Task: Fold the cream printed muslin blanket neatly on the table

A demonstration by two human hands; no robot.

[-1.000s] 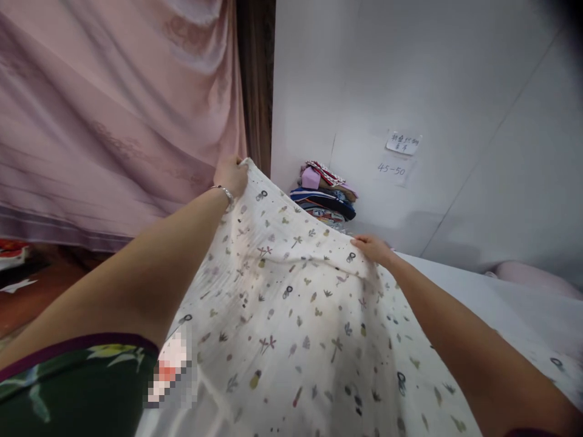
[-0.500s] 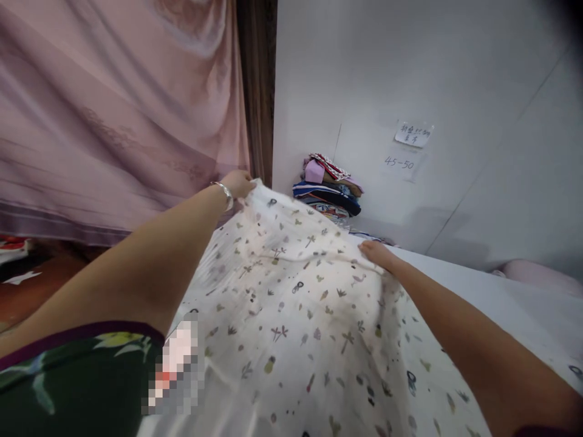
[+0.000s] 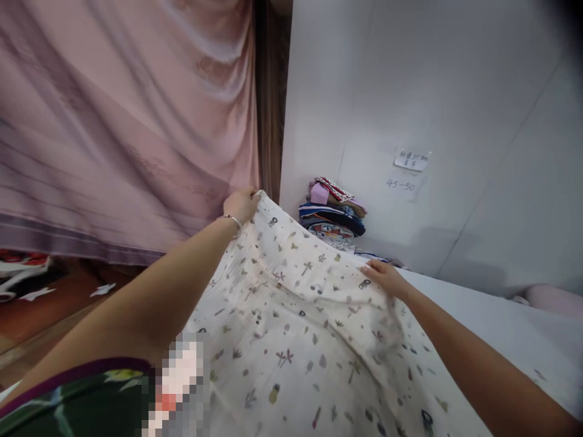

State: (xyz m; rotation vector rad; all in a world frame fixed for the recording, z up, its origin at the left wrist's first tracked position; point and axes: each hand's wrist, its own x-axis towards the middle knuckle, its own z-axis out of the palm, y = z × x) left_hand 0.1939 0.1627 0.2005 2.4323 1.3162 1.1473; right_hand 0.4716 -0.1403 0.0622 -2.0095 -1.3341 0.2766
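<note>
A large white cloth [image 3: 291, 340] printed with small palm trees, pineapples and leaves fills the lower middle of the head view. My left hand [image 3: 242, 205], with a bracelet at the wrist, pinches its far left corner and lifts it. Farther right, my right hand [image 3: 382, 274] grips the cloth's far edge, thumb and fingers closed on it. Between the hands the edge slopes down to the right, and below it the fabric hangs in loose folds.
A stack of folded clothes [image 3: 332, 212] stands behind the cloth against the grey wall [image 3: 455, 91]. A pink curtain [image 3: 136, 121] hangs at the left. The white table surface [image 3: 496, 321] shows at the right, with a pinkish bundle [image 3: 553, 298] near the wall.
The view has tilted up slightly, so the background sits lower. The cloth's far edge is straighter between my hands, and its folds have shifted. Both hands keep their hold.
</note>
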